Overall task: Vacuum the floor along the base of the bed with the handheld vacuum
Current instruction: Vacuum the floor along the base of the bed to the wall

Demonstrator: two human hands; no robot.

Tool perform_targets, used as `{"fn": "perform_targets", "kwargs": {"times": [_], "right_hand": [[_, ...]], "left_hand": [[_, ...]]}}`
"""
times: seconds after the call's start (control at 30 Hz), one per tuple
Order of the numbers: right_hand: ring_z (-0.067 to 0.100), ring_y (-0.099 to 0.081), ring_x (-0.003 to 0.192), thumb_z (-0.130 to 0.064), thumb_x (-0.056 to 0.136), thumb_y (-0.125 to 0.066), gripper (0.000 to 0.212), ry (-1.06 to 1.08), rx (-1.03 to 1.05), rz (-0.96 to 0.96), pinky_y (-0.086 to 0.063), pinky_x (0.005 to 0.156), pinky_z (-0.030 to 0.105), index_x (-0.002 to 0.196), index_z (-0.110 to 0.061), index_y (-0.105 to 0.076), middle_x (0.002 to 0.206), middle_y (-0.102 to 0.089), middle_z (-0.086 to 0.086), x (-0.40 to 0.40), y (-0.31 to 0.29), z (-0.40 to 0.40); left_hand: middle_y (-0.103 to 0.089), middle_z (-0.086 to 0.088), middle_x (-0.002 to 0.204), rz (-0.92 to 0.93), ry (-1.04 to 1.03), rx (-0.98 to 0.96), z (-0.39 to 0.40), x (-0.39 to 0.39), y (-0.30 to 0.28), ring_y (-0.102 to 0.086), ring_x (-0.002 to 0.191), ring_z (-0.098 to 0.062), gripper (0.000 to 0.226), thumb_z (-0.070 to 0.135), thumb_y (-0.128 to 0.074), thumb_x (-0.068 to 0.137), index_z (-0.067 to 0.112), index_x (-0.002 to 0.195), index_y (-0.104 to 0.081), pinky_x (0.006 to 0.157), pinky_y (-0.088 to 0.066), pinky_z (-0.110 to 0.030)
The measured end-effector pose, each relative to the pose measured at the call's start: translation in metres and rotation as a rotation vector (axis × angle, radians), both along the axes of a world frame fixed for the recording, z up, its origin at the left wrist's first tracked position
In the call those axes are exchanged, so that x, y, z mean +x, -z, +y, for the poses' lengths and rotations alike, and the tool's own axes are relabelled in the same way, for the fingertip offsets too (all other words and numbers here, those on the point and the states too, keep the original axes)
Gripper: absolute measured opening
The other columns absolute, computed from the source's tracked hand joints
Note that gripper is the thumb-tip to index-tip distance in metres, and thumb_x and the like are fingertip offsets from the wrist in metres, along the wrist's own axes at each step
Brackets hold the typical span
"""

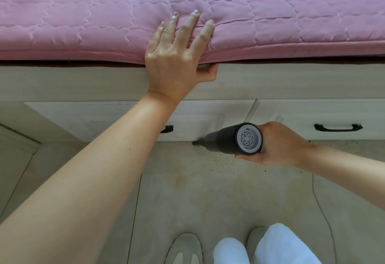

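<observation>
A beige tiled floor (187,190) fills the lower half, meeting at 12 o'clock a pale wooden bed base (73,84) under a pink quilted mattress pad (104,23). The left hand (177,51) lies flat on the pad's edge, fingers straight and spread, thumb hooked beneath. Two white drawer fronts with black handles (337,127) sit closed; their contents cannot be seen. At 3 o'clock the right hand (279,144) has its grip wrapped round a black cylindrical handheld vacuum (235,138), its nozzle touching the floor at the drawer's foot. Dark specks (229,162) lie just beside it.
</observation>
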State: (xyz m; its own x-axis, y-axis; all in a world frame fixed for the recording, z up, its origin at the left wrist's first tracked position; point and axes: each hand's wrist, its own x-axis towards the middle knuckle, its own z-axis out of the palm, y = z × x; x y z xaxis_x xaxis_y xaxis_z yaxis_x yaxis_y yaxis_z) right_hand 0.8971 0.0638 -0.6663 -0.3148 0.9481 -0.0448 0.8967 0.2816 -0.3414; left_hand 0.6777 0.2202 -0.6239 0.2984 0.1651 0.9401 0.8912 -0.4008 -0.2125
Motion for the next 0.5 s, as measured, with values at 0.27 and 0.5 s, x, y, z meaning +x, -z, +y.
{"fn": "perform_targets", "kwargs": {"times": [0.27,0.5], "right_hand": [[0.01,-0.061,0.067,-0.065,0.065,-0.067,0.047,0.096,-0.069,0.046,-0.051,0.06,0.028,0.095,-0.03,-0.059,0.069,-0.061,-0.016,0.014,-0.001,-0.008],[-0.002,-0.058,0.063,-0.051,0.066,-0.076,0.034,0.065,-0.139,0.109,-0.042,0.053,0.011,0.072,-0.047,-0.043,0.06,-0.055,-0.024,0.013,-0.017,-0.013]], "left_hand": [[-0.07,-0.003,0.126,0.01,-0.009,0.005,-0.001,-0.001,0.0,-0.068,0.112,-0.034,0.061,0.07,-0.047,0.089,0.026,0.124,-0.071,0.092,-0.055,-0.047],[-0.069,-0.003,0.127,0.016,-0.002,0.0,0.0,-0.002,0.0,-0.068,0.112,-0.034,0.06,0.068,-0.05,0.089,0.026,0.125,-0.071,0.092,-0.056,-0.048]]}}
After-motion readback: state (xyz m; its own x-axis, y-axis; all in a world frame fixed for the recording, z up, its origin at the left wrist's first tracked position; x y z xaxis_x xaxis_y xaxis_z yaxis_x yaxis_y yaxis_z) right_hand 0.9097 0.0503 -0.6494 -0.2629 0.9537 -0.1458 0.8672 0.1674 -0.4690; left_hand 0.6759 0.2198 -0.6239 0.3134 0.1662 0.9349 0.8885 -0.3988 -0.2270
